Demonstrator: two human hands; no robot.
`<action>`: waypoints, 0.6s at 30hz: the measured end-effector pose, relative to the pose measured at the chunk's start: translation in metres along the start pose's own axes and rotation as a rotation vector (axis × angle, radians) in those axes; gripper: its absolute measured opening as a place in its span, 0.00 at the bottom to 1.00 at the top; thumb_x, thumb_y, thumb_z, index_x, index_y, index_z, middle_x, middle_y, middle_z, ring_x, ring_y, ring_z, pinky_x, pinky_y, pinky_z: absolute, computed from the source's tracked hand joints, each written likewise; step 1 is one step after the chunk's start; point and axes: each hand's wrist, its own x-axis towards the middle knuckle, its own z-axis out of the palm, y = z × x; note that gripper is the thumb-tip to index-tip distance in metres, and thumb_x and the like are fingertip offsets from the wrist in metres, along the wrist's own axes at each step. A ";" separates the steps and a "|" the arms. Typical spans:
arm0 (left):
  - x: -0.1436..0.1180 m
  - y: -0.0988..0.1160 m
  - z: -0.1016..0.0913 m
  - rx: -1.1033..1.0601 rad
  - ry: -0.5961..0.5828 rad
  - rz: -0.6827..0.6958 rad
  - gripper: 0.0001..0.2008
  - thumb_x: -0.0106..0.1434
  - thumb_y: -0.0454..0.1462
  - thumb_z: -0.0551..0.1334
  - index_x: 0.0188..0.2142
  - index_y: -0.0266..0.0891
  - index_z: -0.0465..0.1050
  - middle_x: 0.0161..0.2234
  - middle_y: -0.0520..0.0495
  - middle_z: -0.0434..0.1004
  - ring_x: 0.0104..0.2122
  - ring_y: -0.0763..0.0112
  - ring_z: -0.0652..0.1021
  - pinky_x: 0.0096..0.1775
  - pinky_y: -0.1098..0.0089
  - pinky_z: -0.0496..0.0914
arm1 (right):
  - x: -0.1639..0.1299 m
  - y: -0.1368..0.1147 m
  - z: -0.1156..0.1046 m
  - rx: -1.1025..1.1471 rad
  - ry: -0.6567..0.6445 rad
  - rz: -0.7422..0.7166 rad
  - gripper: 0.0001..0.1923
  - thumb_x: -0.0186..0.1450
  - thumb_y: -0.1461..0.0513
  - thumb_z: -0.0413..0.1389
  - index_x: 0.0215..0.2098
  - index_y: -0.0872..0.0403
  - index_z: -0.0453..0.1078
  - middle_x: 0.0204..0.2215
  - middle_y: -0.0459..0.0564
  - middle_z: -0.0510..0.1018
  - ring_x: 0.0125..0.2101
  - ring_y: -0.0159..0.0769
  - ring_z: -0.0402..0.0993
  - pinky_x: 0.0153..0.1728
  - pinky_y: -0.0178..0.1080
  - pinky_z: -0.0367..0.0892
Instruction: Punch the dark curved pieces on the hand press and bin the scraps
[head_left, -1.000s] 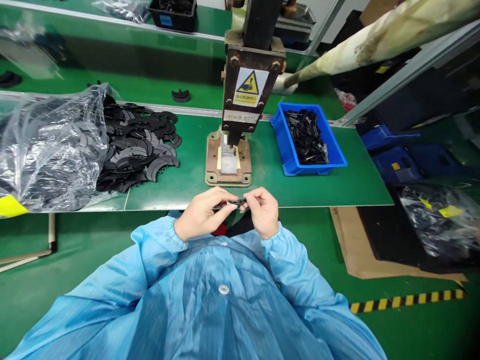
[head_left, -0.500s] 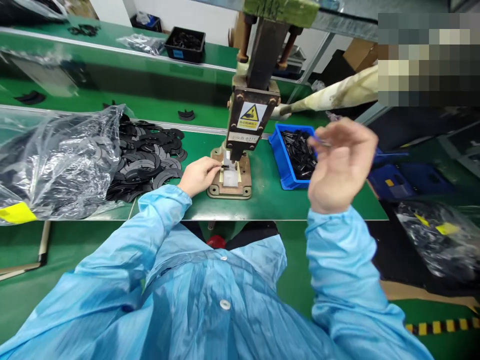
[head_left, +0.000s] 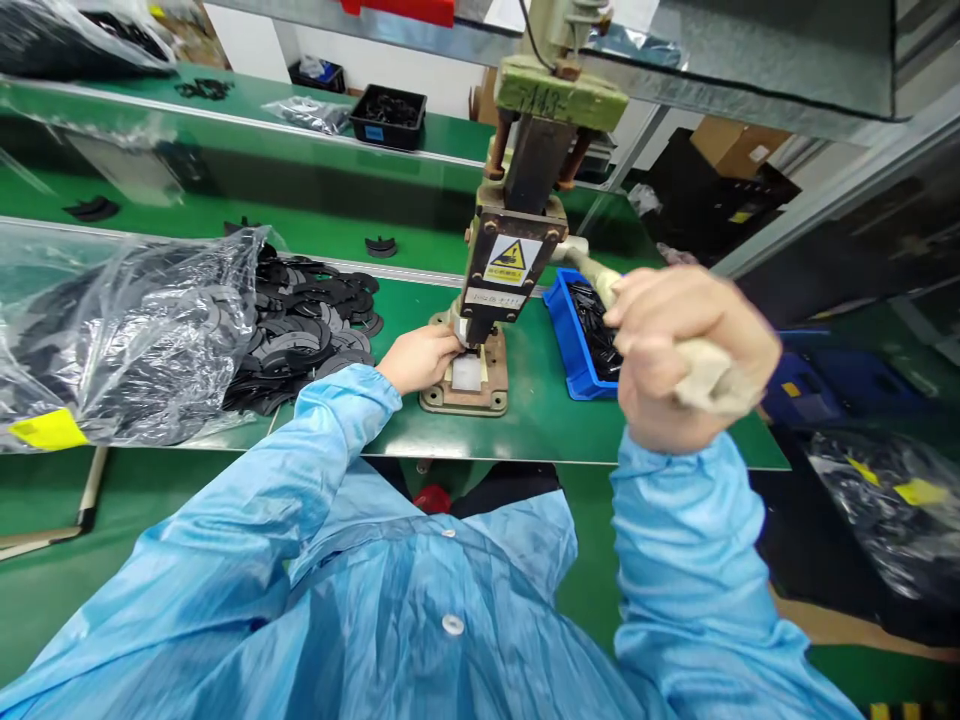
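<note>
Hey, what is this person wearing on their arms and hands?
Both arms are in loose, shiny light-blue smock sleeves with faint fine stripes, gathered by elastic at the wrists. The left hand and right hand are bare: no gloves. The smock front has small white snap buttons.

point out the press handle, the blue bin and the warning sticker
press handle (head_left: 709, 365): head view, on the wrapped end showing past the right hand's grip
blue bin (head_left: 568, 335): head view, on its left wall
warning sticker (head_left: 511, 260): head view, on the yellow triangle
</note>
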 end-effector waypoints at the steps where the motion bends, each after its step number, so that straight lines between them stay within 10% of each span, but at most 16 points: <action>1: 0.000 0.000 0.000 -0.004 0.007 0.007 0.16 0.75 0.35 0.57 0.51 0.43 0.84 0.52 0.43 0.84 0.54 0.58 0.81 0.56 0.61 0.74 | -0.014 0.003 0.001 -0.013 -0.017 -0.019 0.17 0.68 0.47 0.61 0.25 0.44 0.67 0.24 0.44 0.71 0.31 0.37 0.75 0.49 0.55 0.81; 10: -0.010 0.006 -0.008 0.026 0.002 -0.047 0.15 0.77 0.37 0.56 0.56 0.42 0.80 0.55 0.41 0.82 0.55 0.58 0.80 0.57 0.60 0.74 | -0.088 0.037 0.009 -0.041 -0.009 -0.146 0.10 0.64 0.57 0.65 0.27 0.49 0.72 0.29 0.41 0.78 0.44 0.39 0.82 0.69 0.67 0.70; 18: -0.098 -0.052 -0.091 0.298 -0.051 -0.324 0.14 0.74 0.39 0.60 0.54 0.40 0.80 0.53 0.37 0.81 0.54 0.50 0.78 0.59 0.52 0.70 | -0.083 0.039 0.000 -0.074 -0.108 -0.267 0.04 0.58 0.62 0.69 0.30 0.50 0.78 0.30 0.44 0.83 0.50 0.53 0.84 0.67 0.73 0.71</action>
